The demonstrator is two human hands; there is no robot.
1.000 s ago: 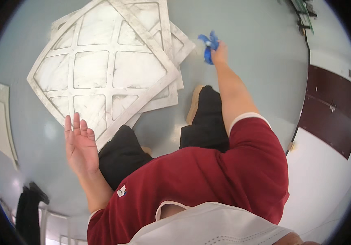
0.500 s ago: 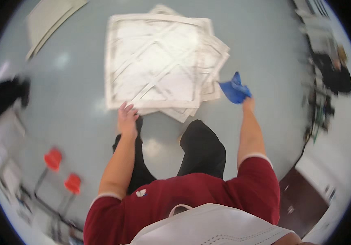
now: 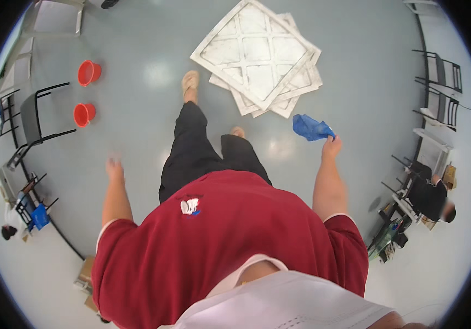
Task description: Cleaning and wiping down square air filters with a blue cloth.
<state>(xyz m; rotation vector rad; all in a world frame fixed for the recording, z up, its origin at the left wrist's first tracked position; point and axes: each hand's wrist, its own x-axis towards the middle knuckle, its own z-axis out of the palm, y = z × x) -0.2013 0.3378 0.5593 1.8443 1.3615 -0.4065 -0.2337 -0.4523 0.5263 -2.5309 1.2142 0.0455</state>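
My right hand (image 3: pixel 331 146) grips one end of a blue cloth (image 3: pixel 311 128), which hangs out in front of my right side. My left hand (image 3: pixel 114 165) is held low at my left, apart from everything; motion smears its fingers, so their pose is unclear. Ahead of my feet lies a stack of square white ribbed panels (image 3: pixel 251 38) on the floor, turned at differing angles. Dark marks run over the top panel. The cloth is close to the near right corners of the stack but does not touch it.
Two red buckets (image 3: pixel 84 115) stand on the grey floor to my left, beside a dark chair (image 3: pixel 30 118). More chairs (image 3: pixel 445 72) line the right wall. A person in dark clothes (image 3: pixel 427 192) is by a cluttered table at the right. At far left is another person (image 3: pixel 9 232).
My left hand has come off the top panel's near edge and swung down to my left. My body has turned and stepped away leftward. The cloth stays in my right hand.
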